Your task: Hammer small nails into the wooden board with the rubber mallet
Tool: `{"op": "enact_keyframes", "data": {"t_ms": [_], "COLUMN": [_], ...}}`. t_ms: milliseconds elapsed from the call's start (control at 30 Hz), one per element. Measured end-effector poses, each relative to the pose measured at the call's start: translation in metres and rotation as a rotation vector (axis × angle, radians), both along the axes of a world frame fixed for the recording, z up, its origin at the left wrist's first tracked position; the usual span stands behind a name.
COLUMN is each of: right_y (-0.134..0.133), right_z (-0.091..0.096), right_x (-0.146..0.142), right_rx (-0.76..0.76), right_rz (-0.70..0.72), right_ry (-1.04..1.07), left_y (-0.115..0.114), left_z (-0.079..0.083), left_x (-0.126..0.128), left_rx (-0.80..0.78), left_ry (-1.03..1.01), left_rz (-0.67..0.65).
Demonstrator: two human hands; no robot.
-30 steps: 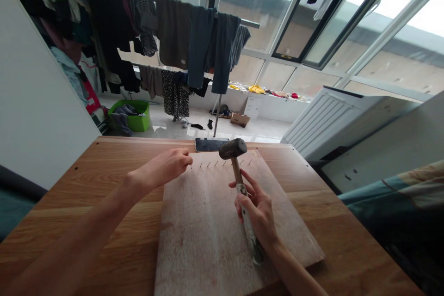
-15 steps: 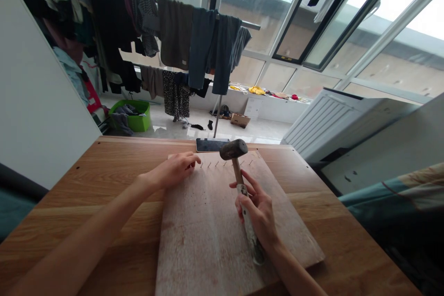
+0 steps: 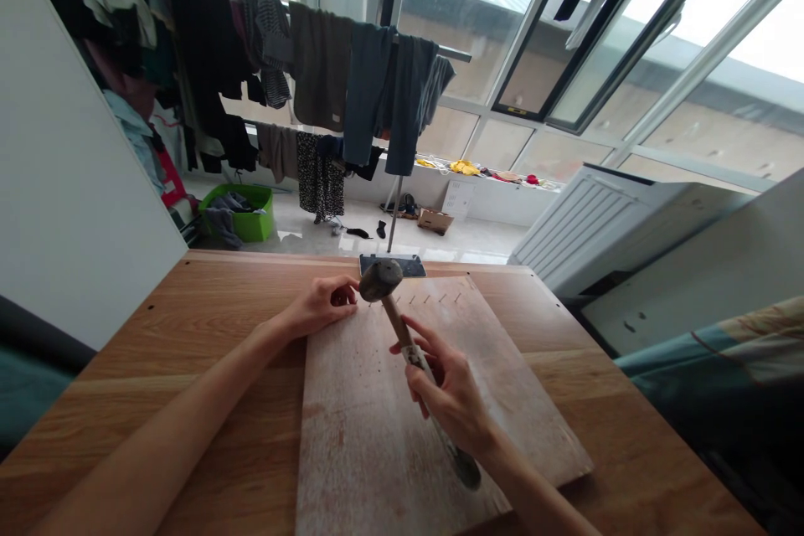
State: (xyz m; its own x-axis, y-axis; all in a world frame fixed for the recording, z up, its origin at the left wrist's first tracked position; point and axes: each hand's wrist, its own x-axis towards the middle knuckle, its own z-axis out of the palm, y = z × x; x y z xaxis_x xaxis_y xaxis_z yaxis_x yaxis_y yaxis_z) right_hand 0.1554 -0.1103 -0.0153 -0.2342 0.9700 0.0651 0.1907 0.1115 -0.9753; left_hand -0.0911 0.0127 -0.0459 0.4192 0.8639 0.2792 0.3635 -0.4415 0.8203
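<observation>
My right hand (image 3: 449, 389) is wrapped round the handle of a hammer (image 3: 394, 318). Its dark, blocky head hangs above the far left part of a worn wooden board (image 3: 358, 444). Just left of that head, my left hand (image 3: 325, 304) rests by the board's far left corner with fingers curled in. Whether its fingertips pinch anything is hidden or too small to tell. Several thin nails (image 3: 426, 299) stand slightly tilted in a row along the board's far end. The hammer head covers part of this row. Small dark holes dot the board nearer to me.
Beneath the board is a wood-grain table (image 3: 219, 427). A dark phone-like slab (image 3: 411, 265) lies at its far edge. Beyond hang clothes on a drying rack (image 3: 456, 53), with a green basket (image 3: 255, 222) on the floor. A white ribbed unit (image 3: 565, 226) stands at right.
The hammer has swung left, its head now closer to my left hand and over the left end of the nail row. My left hand has barely moved; the view has shifted slightly.
</observation>
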Motion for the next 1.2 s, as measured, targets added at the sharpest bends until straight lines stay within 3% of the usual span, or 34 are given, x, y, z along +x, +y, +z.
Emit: {"op": "enact_keyframes", "data": {"t_ms": [267, 400, 600, 700, 800, 933, 1033, 1133, 1200], "right_y": [0.007, 0.001, -0.037, -0.054, -0.059, -0.059, -0.065, -0.073, -0.079], "right_z": [-0.003, -0.003, -0.006, -0.01, -0.011, -0.012, -0.016, -0.026, -0.037], "right_x": [-0.007, -0.003, 0.021, 0.036, 0.047, 0.057, 0.073, 0.103, 0.125], "right_rx": [0.058, -0.042, -0.228, -0.292, -0.308, -0.217, 0.071, 0.385, 0.49], "right_rz": [0.006, 0.003, -0.255, -0.357, -0.351, -0.283, -0.281, -0.348, -0.393], "right_ry": [-0.116, -0.056, 0.315, 0.294, 0.169, -0.06, -0.364, -0.712, -0.905], "left_y": [0.001, 0.001, 0.0, -0.001, -0.003, -0.003, -0.005, -0.011, -0.018], "left_z": [0.0, 0.0, -0.001, -0.002, -0.003, 0.0, 0.011, 0.024, 0.027], "left_x": [-0.001, -0.001, 0.0, -0.001, 0.0, 0.004, -0.005, -0.035, -0.061], "left_rx": [0.032, 0.021, -0.006, 0.021, 0.049, 0.066, 0.058, 0.112, 0.144], "left_ry": [-0.008, 0.001, 0.033, 0.068, 0.119, 0.158, 0.22, 0.426, 0.606], "left_rz": [-0.029, -0.037, -0.02, -0.005, 0.009, 0.022, 0.02, -0.084, -0.173]}}
